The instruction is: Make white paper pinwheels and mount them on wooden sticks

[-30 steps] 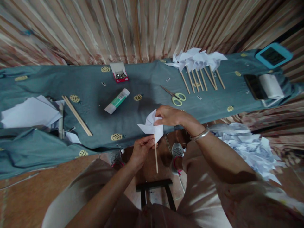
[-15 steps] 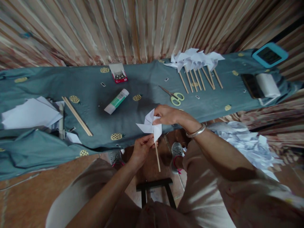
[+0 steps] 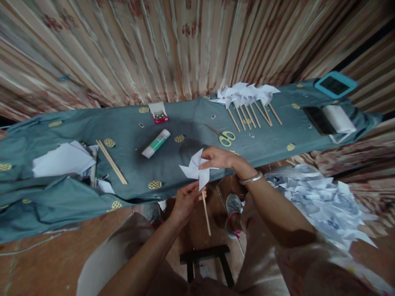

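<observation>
I hold a white paper pinwheel [image 3: 195,169] on a thin wooden stick [image 3: 206,217] over the near edge of a table under a blue-green cloth [image 3: 173,164]. My left hand [image 3: 185,201] is closed round the top of the stick just below the paper. My right hand [image 3: 217,158] pinches the centre of the pinwheel with its fingertips; a metal bangle sits on that wrist. The stick points down toward my lap.
On the cloth lie a glue stick [image 3: 156,143], green-handled scissors [image 3: 222,136], a small red box of pins [image 3: 160,113], two bare sticks [image 3: 111,161], white paper sheets [image 3: 61,159], several finished pinwheels [image 3: 245,98], a white roll [image 3: 338,118]. Paper scraps [image 3: 321,201] pile at right. A black stool [image 3: 206,259] stands below.
The camera tilted up slightly, so everything sits lower in view. Both hands keep their hold on the pinwheel and stick; the stick leans a little more to the right.
</observation>
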`<state>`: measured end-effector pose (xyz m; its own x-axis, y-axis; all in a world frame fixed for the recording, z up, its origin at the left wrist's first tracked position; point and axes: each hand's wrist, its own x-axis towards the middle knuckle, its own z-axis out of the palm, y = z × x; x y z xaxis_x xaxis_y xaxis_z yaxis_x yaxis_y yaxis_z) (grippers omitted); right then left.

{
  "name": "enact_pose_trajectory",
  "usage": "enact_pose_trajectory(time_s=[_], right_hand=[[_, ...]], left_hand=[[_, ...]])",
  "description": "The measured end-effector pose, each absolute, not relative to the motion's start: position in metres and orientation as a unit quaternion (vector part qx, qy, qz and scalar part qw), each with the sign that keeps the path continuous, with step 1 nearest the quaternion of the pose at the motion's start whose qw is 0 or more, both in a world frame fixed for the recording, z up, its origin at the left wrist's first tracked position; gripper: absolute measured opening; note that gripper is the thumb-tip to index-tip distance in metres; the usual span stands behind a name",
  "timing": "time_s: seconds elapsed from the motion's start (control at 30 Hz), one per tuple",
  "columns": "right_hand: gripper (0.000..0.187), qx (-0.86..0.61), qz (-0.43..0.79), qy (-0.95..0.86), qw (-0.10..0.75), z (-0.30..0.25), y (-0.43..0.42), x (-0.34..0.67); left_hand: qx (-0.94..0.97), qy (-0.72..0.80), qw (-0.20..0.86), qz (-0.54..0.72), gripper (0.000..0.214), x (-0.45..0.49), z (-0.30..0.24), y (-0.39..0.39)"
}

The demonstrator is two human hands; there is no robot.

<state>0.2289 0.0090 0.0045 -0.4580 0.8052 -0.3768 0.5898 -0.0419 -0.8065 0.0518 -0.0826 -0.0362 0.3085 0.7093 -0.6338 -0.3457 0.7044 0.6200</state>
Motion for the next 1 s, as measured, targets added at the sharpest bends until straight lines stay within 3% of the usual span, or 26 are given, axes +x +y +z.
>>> enact_pose_trajectory(time_s=[0.1, 0.2, 0.77, 1.0], right_hand=[[0.022, -0.475, 0.614, -0.606, 0.174, 0.001, 0.008, 0.237], [0.03, -0.476, 0.643, -0.559, 0.218, 0.006, 0.006, 0.242], [0.052, -0.535, 0.565, -0.477, 0.41, 0.015, 0.008, 0.248], [0.055, -0.567, 0.516, -0.467, 0.441, 0.004, 0.02, 0.242]], left_hand=[[0.187, 0.476, 0.792, 0.334, 0.05, 0.05, -0.025, -0.079], [0.196, 0.465, 0.792, 0.344, 0.049, 0.049, -0.015, -0.072], [0.224, 0.433, 0.756, 0.438, 0.047, 0.077, -0.013, -0.022], [0.224, 0.438, 0.745, 0.451, 0.043, 0.079, -0.019, -0.013]])
